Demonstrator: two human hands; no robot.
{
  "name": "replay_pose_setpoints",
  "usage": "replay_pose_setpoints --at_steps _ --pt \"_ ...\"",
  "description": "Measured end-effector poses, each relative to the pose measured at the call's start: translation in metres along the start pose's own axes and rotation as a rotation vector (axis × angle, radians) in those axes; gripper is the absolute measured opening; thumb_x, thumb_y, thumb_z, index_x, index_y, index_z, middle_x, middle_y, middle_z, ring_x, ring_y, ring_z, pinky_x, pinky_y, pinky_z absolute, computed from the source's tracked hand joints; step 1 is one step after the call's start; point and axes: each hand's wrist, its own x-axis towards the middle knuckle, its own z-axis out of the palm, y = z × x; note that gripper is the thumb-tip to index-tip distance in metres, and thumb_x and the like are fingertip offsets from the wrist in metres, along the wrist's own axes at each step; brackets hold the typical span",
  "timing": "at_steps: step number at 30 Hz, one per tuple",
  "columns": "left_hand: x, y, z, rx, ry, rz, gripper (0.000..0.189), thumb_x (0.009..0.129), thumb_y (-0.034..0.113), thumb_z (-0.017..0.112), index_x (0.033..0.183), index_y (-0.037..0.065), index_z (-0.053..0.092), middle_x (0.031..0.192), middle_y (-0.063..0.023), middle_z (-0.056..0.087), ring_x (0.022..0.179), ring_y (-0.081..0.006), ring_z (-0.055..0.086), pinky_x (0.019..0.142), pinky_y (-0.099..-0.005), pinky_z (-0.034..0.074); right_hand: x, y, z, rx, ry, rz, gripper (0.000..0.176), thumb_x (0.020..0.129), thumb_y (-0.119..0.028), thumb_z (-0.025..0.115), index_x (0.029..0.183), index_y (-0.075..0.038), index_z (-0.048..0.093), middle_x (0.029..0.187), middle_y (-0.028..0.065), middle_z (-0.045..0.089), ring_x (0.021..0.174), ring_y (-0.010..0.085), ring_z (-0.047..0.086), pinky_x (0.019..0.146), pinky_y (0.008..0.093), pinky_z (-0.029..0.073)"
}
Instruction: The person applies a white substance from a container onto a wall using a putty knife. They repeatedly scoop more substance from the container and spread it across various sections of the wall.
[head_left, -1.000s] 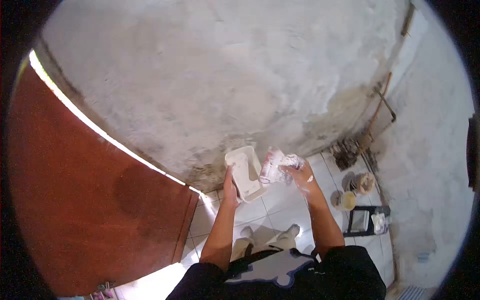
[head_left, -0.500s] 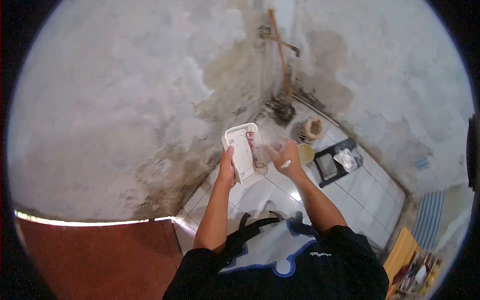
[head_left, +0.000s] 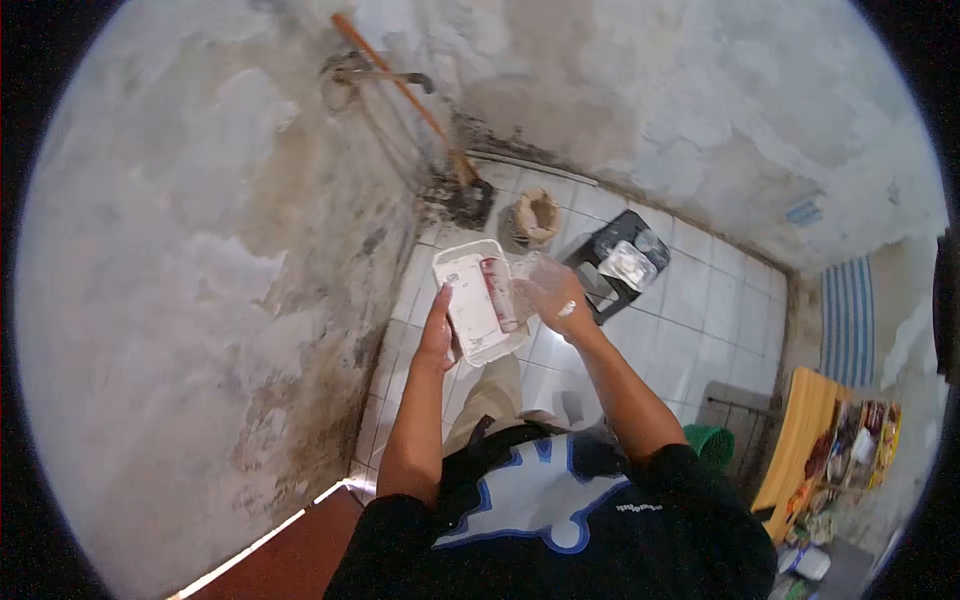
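Note:
My left hand (head_left: 436, 332) grips the left side of a white rectangular tub (head_left: 474, 305), its thumb over the rim. The tub is tilted toward me and has whitish smears inside, with a reddish strip (head_left: 497, 288) along its right part. At the tub's right edge, my right hand (head_left: 562, 302) is closed on a clear plastic piece (head_left: 540, 268) that overlaps the rim in this view. A white smear marks the back of that hand. The right fingertips are partly hidden behind the see-through plastic.
A black stool (head_left: 640, 228) bears a white packet (head_left: 628, 266). Near the corner stand an open sack (head_left: 537, 214) and a tool with an orange handle (head_left: 400, 90), beneath a wall tap (head_left: 385, 76). To my right are a green basket (head_left: 711, 444) and a wooden shelf (head_left: 795, 430) with packets.
My view has turned to the right and I have moved: the corner shifts left, and the green basket and a trouser leg come into view. Both hands keep their holds.

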Motion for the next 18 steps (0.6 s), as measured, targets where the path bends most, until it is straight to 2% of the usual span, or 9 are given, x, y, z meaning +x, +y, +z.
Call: replay_pose_setpoints --at_steps 1,3,5,7,11,12,13,15,18 --pt "0.013 0.0 0.002 0.022 -0.013 -0.045 0.059 0.092 0.046 0.048 0.132 0.003 0.045 0.124 -0.0124 0.057 0.108 -0.0255 0.06 0.094 -0.0413 0.049 0.004 0.012 -0.004 -0.013 0.02 0.032 0.028 0.081 -0.023 0.067 0.095 0.001 0.062 0.081 0.0132 0.065 0.074 0.0204 0.06 0.069 0.0363 0.048" --pt "0.035 -0.009 -0.004 0.076 -0.041 -0.086 0.059 0.091 0.044 0.051 0.133 0.004 0.044 0.125 -0.0131 0.057 0.109 -0.0267 0.06 0.095 -0.0409 0.048 0.009 0.012 -0.014 0.06 -0.036 0.291 0.03 0.083 -0.024 0.067 0.099 0.001 0.062 0.085 0.0132 0.066 0.076 0.0192 0.061 0.07 0.0362 0.048" --pt "0.056 -0.009 0.007 -0.022 0.042 -0.038 0.059 0.09 0.043 0.052 0.133 0.004 0.044 0.126 -0.0132 0.056 0.11 -0.0278 0.059 0.096 -0.0408 0.048 0.017 0.027 -0.026 0.054 -0.011 0.353 0.033 0.084 -0.026 0.067 0.101 0.002 0.062 0.088 0.0125 0.067 0.079 0.0174 0.061 0.071 0.034 0.049" --pt "0.085 -0.013 0.022 0.039 0.054 -0.054 0.062 0.09 0.048 0.052 0.134 0.005 0.042 0.127 -0.0133 0.055 0.112 -0.0296 0.057 0.096 -0.0437 0.047 0.033 0.018 -0.063 0.144 -0.135 0.45 0.035 0.086 -0.028 0.065 0.103 0.003 0.061 0.092 0.0117 0.066 0.08 0.0166 0.061 0.072 0.0313 0.049" --pt "0.151 -0.026 0.029 -0.091 0.013 -0.117 0.06 0.09 0.045 0.05 0.133 0.003 0.044 0.126 -0.0134 0.056 0.111 -0.028 0.058 0.097 -0.041 0.046 0.051 0.056 -0.087 0.363 0.006 0.543 0.042 0.092 -0.034 0.057 0.112 0.003 0.06 0.092 0.0094 0.066 0.08 0.0143 0.059 0.072 0.0294 0.048" --pt "0.166 -0.028 0.03 -0.098 0.01 -0.147 0.06 0.09 0.045 0.05 0.133 0.003 0.044 0.126 -0.0133 0.056 0.111 -0.028 0.058 0.097 -0.0412 0.046 0.054 0.065 -0.097 0.3 0.019 0.536 0.046 0.092 -0.035 0.056 0.115 0.005 0.059 0.094 0.015 0.067 0.082 0.0194 0.065 0.069 0.0315 0.052" --pt "0.178 -0.03 0.032 -0.097 0.005 -0.174 0.06 0.09 0.045 0.05 0.133 0.003 0.044 0.126 -0.0132 0.056 0.111 -0.028 0.058 0.097 -0.0414 0.046 0.053 0.076 -0.104 0.295 0.02 0.549 0.046 0.092 -0.035 0.056 0.115 0.005 0.059 0.094 0.015 0.067 0.082 0.0194 0.065 0.069 0.0315 0.052" --pt "0.197 -0.036 0.035 -0.081 -0.012 -0.18 0.06 0.09 0.045 0.05 0.134 0.004 0.043 0.127 -0.0132 0.055 0.113 -0.0296 0.056 0.098 -0.0433 0.045 0.045 0.111 -0.109 0.387 0.086 0.752 0.046 0.094 -0.036 0.053 0.116 0.004 0.059 0.094 0.0133 0.067 0.079 0.0163 0.064 0.068 0.03 0.052" --pt "0.207 -0.055 0.044 -0.069 -0.02 -0.133 0.059 0.089 0.043 0.05 0.133 0.004 0.043 0.125 -0.0129 0.056 0.112 -0.0297 0.057 0.097 -0.0435 0.045 0.023 0.161 -0.114 0.474 0.157 0.802 0.041 0.094 -0.034 0.054 0.111 0.003 0.061 0.09 0.0111 0.067 0.072 0.0151 0.062 0.063 0.0295 0.052"
